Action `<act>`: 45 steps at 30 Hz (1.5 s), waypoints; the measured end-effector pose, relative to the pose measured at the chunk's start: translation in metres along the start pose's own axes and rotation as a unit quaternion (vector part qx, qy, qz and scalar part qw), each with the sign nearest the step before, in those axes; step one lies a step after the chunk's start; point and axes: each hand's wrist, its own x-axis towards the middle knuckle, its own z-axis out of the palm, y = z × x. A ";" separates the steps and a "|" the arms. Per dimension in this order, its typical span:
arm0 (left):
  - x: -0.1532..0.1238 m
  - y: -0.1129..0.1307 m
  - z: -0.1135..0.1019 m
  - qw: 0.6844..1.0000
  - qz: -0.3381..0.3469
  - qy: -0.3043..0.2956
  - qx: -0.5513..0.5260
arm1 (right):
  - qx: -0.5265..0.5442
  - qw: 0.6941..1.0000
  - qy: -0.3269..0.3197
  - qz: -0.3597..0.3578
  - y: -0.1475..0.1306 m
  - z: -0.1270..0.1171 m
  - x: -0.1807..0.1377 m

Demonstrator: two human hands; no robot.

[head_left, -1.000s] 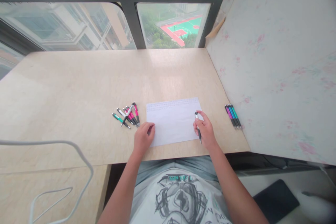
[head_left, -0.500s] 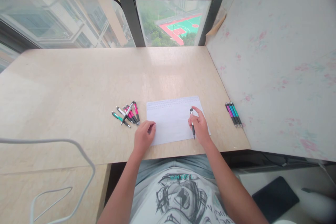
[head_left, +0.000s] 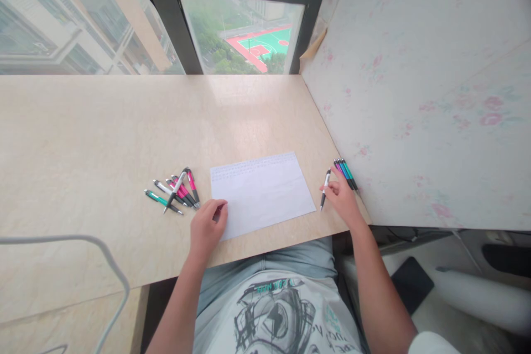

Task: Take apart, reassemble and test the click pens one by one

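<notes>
My right hand (head_left: 342,196) pinches a white pen with a black grip (head_left: 326,188) and holds it at the desk's right side, its dark tip pointing down toward me. Just beyond that hand, a neat row of purple, blue and teal pens (head_left: 345,173) lies along the wall, partly covered by my fingers. My left hand (head_left: 208,227) rests with curled fingers on the lower left edge of a white sheet of paper (head_left: 261,193); I see nothing in it. Small writing runs across the sheet's top lines. Left of the paper lies a loose pile of pink, white and green pens (head_left: 178,191).
A pale wooden desk (head_left: 124,127) reaches back to a dark-framed window (head_left: 170,27). The flowered wall (head_left: 398,94) bounds it on the right. A grey-white cable (head_left: 95,243) loops over the desk at the lower left. A black flat object (head_left: 412,285) lies below, at the lower right.
My right hand has carried the white pen rightward off the paper to beside the row of pens. My left hand stays at the paper's left edge. The view has turned to the right.
</notes>
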 end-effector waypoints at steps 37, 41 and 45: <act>-0.001 0.001 0.000 1.000 -0.009 -0.001 -0.001 | -0.440 0.868 0.231 -0.004 0.028 -0.013 0.018; 0.000 0.001 -0.001 1.000 -0.011 0.000 0.000 | -0.440 0.868 0.231 0.016 0.025 -0.012 0.017; 0.000 0.000 0.000 1.000 -0.016 -0.003 -0.003 | -0.427 0.870 0.245 -0.013 0.025 -0.014 0.017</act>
